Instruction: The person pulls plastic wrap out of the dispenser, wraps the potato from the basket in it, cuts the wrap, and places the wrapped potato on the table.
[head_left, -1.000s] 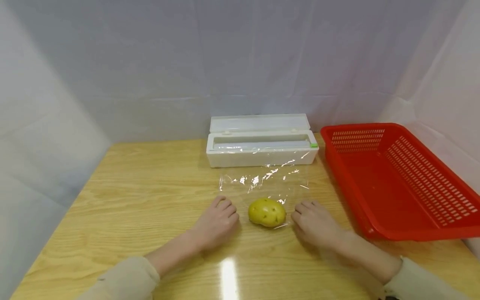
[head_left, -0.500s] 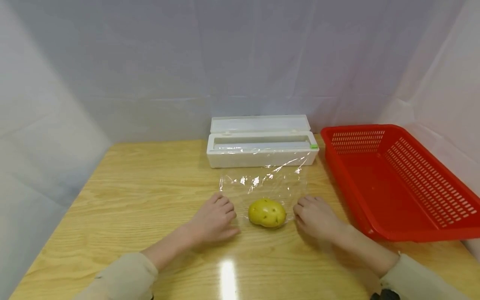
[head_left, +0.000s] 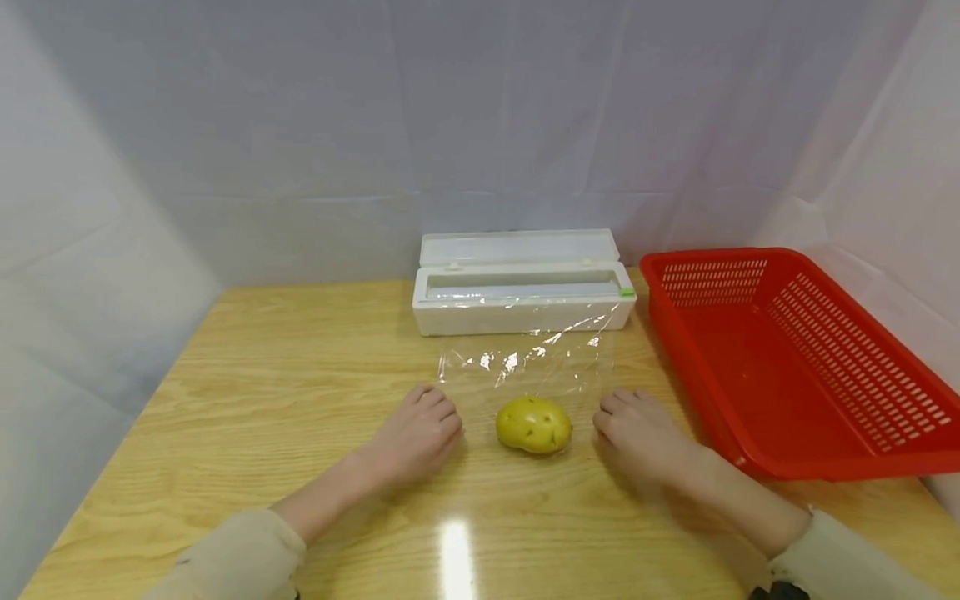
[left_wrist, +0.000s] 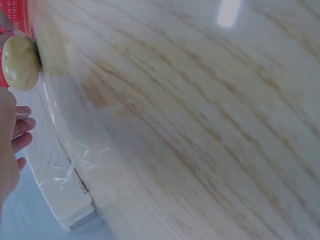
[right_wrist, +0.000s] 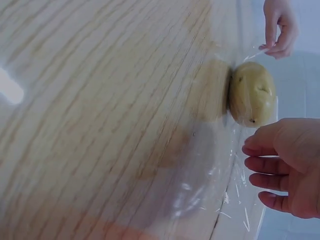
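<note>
A yellow potato (head_left: 533,425) sits on the near part of a sheet of clear plastic wrap (head_left: 517,362), which runs forward from an open white wrap dispenser (head_left: 525,317). My left hand (head_left: 422,432) is left of the potato, its thumb and fingers pinching the wrap's edge; a thin strip of film shows at those fingertips in the right wrist view. On the other side, my right hand (head_left: 637,429) has its thumb tip (right_wrist: 252,148) against the forefinger at the film's edge, the other fingers curled loosely. Both hands stay apart from the potato.
A red plastic basket (head_left: 712,387) with slotted walls stands close beside the right hand and forearm. The dispenser's lid (head_left: 519,247) is raised at the back, before a pale cloth backdrop (head_left: 480,125). Everything stands on a wood-grain table (head_left: 300,358).
Both hands have moved slightly outward, away from the potato. The left thumb, spread half a second ago, is back against the fingers. Potato, dispenser and basket stay in place.
</note>
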